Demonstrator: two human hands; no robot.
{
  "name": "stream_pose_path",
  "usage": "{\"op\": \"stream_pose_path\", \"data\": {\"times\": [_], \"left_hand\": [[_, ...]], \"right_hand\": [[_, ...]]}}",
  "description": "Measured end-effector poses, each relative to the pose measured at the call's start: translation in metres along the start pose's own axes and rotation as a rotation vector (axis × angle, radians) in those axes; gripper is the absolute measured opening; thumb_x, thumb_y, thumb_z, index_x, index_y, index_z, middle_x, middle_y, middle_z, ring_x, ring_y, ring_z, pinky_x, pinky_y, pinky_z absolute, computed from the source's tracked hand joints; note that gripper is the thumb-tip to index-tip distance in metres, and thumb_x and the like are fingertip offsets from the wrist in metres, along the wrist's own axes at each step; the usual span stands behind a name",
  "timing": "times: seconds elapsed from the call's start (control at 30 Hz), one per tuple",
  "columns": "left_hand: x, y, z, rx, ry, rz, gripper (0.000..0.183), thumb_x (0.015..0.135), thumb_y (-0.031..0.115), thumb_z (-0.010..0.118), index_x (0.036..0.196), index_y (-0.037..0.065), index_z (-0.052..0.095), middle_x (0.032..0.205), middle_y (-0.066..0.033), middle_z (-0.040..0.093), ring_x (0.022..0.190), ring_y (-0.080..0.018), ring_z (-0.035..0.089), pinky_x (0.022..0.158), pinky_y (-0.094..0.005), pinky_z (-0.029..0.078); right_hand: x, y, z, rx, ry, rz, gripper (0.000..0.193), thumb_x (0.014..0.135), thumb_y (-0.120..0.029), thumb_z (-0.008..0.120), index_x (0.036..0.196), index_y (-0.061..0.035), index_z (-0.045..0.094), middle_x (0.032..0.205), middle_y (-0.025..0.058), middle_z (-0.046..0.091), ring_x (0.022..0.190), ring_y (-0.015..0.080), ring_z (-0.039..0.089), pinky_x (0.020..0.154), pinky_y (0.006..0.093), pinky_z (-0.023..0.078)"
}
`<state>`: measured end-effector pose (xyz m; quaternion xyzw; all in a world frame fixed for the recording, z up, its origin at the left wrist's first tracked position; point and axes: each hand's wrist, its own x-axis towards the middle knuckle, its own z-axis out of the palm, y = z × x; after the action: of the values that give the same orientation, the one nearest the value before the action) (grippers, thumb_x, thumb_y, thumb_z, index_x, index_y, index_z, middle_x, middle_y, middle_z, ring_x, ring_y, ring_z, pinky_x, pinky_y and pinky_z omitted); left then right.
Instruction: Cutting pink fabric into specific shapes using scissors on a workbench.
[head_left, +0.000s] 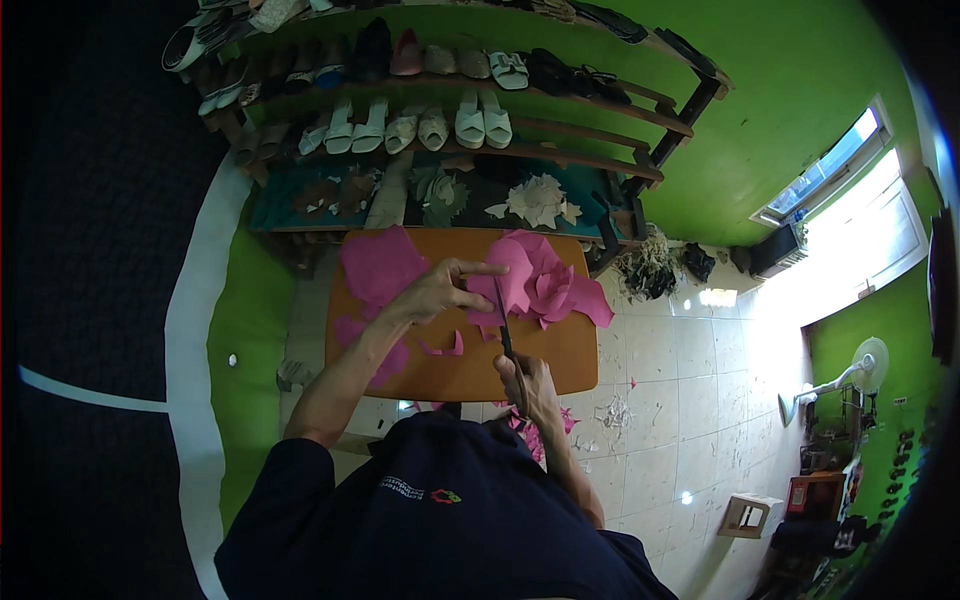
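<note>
Scissors point(507, 335) sit clenched in our right hand point(530, 385), blades meeting the pink sheet point(520, 285) our left hand point(440, 290) pinches over the wooden table point(560, 350); we keep it taut, cutting slowly.

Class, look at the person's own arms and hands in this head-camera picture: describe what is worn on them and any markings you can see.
Both forearms are bare from about the elbow down. The left hand and right hand wear no gloves. Short dark navy sleeves cover the upper arms, part of a dark navy shirt with a small light printed marking and a red and green emblem on the chest. Rings or a watch cannot be made out.
</note>
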<state>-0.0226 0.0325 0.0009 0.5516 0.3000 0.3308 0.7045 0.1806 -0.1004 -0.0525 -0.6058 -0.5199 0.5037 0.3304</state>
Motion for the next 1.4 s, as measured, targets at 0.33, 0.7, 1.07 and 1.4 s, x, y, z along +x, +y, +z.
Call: {"op": "stream_pose_path", "data": {"times": [0.33, 0.7, 1.07, 1.4], "left_hand": [[-0.006, -0.001, -0.003, 0.016, -0.010, -0.030, 0.062, 0.079, -0.009, 0.070, 0.137, 0.008, 0.057, 0.118, -0.0074, 0.068, 0.089, -0.0108, 0.070, 0.084, -0.0252, 0.055], [0.001, -0.009, -0.023, 0.041, 0.045, -0.002, 0.061, 0.079, -0.006, 0.072, 0.136, 0.009, 0.059, 0.083, 0.0002, 0.069, 0.071, -0.0039, 0.061, 0.070, -0.0219, 0.050], [-0.002, 0.003, -0.010, 0.066, -0.061, -0.039, 0.061, 0.082, -0.005, 0.071, 0.140, 0.008, 0.055, 0.086, -0.0012, 0.069, 0.071, -0.0062, 0.063, 0.074, -0.0232, 0.053], [-0.007, -0.006, -0.009, -0.002, -0.030, -0.042, 0.065, 0.082, -0.004, 0.072, 0.142, 0.009, 0.052, 0.112, -0.0095, 0.070, 0.082, -0.0099, 0.069, 0.079, -0.0256, 0.056]], "right_hand": [[0.001, -0.001, 0.000, 0.008, 0.025, -0.010, 0.068, 0.081, -0.071, 0.066, 0.064, -0.0082, 0.046, 0.055, -0.0062, 0.038, 0.047, 0.0046, 0.038, 0.041, 0.0269, 0.031], [-0.003, -0.013, 0.001, -0.026, 0.042, -0.004, 0.069, 0.081, -0.069, 0.068, 0.060, -0.0069, 0.046, 0.051, -0.0055, 0.037, 0.045, 0.0059, 0.038, 0.041, 0.0281, 0.029], [-0.002, -0.016, 0.005, 0.155, -0.086, 0.008, 0.064, 0.092, -0.065, 0.056, 0.075, -0.0033, 0.048, 0.058, -0.0003, 0.043, 0.047, 0.0101, 0.044, 0.044, 0.0278, 0.037], [0.007, 0.001, 0.006, 0.148, -0.065, 0.103, 0.054, 0.091, -0.058, 0.061, 0.074, -0.0101, 0.044, 0.058, -0.0045, 0.041, 0.045, 0.0053, 0.039, 0.041, 0.0246, 0.031]]}}
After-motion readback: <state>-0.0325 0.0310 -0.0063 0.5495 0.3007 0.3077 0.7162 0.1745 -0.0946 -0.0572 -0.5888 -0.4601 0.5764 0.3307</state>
